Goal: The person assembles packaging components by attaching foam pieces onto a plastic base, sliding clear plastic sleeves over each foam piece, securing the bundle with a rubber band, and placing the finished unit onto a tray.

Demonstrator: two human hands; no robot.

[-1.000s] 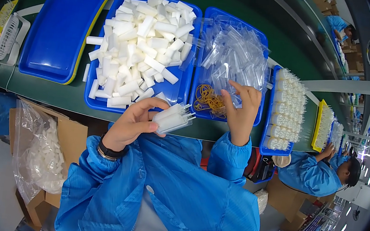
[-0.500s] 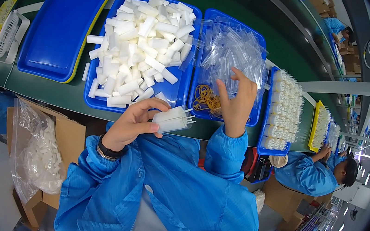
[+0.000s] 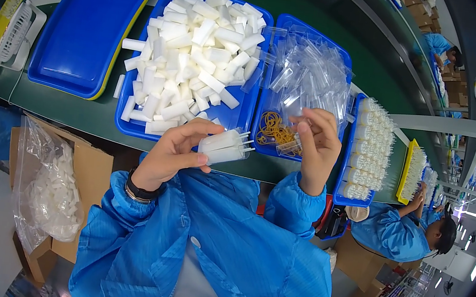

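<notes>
My left hand (image 3: 176, 151) is closed around a bundle of white foam pieces (image 3: 223, 149) in clear plastic, held in front of the table edge. Thin white prongs stick out of its right end. To the right, my right hand (image 3: 320, 150) is raised over the near part of a blue tray, fingers curled and thumb near the index finger. Whatever lies between those fingertips is too small to make out. Yellow-brown rubber bands (image 3: 275, 130) lie beside it in the tray, below a heap of clear plastic sleeves (image 3: 314, 74).
A blue tray (image 3: 127, 119) heaped with white foam pieces (image 3: 196, 53) stands left of centre. Another blue tray (image 3: 88, 27) carries a few pronged parts. At right, a blue tray (image 3: 351, 201) holds rows of finished-looking bundles (image 3: 368, 147). An open carton (image 3: 94, 190) sits lower left; co-workers sit on both sides.
The right hand's fingers, spread apart before, have curled in, and the hand has come down closer to the rubber bands. The left hand still grips the bundle, slightly turned. The whole view has shifted slightly.
</notes>
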